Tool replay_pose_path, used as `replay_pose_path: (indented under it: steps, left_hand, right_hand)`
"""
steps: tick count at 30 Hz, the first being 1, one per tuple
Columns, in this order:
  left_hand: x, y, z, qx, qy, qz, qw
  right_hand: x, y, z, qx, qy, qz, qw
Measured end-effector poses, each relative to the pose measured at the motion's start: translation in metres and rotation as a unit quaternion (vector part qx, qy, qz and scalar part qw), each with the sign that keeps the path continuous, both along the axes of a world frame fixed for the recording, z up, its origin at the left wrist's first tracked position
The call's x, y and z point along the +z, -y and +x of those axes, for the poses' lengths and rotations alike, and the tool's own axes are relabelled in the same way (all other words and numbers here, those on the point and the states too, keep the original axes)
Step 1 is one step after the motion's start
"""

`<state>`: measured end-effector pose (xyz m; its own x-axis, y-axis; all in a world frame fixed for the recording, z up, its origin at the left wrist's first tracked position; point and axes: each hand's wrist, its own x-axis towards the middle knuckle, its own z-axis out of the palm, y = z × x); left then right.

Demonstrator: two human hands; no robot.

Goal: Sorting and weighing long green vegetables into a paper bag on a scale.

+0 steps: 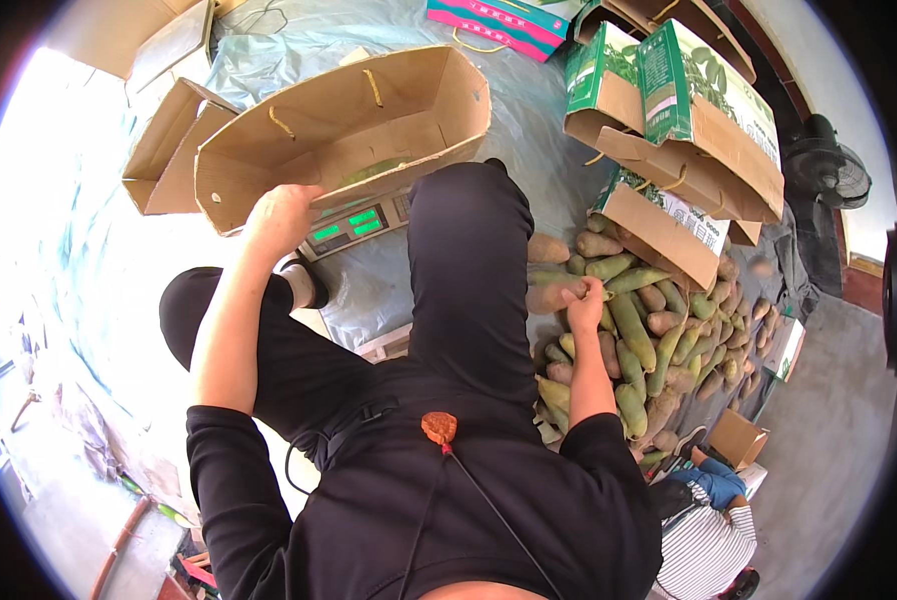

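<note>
My left hand [287,212] is closed on the near rim of a long open cardboard box [244,170] with yellow cord handles. The box rests over a digital scale [347,228] with lit green displays. A bit of something green shows low inside it; the near wall hides the rest. On the right, my right hand [586,302] is closed around a brownish root vegetable [549,298], blurred by motion. It is at the near-left side of a heap of long green radishes [631,332] and brownish, soil-coated roots [666,322].
Green-and-white cartons [709,100] stand beyond the heap, one tipped against it. A black fan [829,170] is at the far right. Another person in a striped shirt [704,550] sits at the lower right. Plastic sheeting [369,290] covers the floor; a pink-and-teal box [499,30] lies far ahead.
</note>
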<state>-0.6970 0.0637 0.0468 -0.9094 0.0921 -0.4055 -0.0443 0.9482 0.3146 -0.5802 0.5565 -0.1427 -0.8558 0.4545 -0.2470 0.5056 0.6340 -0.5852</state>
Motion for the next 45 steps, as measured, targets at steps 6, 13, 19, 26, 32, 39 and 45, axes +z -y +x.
replay_pose_path:
  steps: [6,13,19,26,32,39,45]
  left_hand:
    - [-0.001,0.003,-0.002,-0.014,0.000,-0.001,1.000]
    - [-0.012,0.010,0.000,-0.011,-0.011,0.010,1.000]
    - [-0.010,0.011,0.003,-0.026,-0.018,-0.012,0.999]
    - [-0.003,0.002,-0.003,-0.029,-0.005,-0.004,1.000]
    - [-0.004,0.003,-0.003,-0.017,0.001,0.032,0.999]
    - [0.007,0.000,0.002,-0.008,0.010,0.018,1.000]
    - [-0.001,-0.005,-0.002,-0.002,0.010,0.022,1.000]
  right_hand:
    - [0.098,0.024,-0.094,0.066,-0.230,-0.126,0.963]
    - [0.244,0.116,-0.183,0.164,-0.404,-0.291,0.852]
    - [0.229,0.199,-0.231,0.343,-0.341,-0.294,0.825]
    - [0.180,0.261,-0.260,0.601,-0.317,0.156,0.717]
    - [0.187,0.257,-0.257,0.586,-0.211,0.008,0.782]
    - [0.113,0.122,-0.228,0.291,-0.188,-0.153,0.926]
    - [-0.015,0.016,-0.141,0.242,0.030,0.123,0.962]
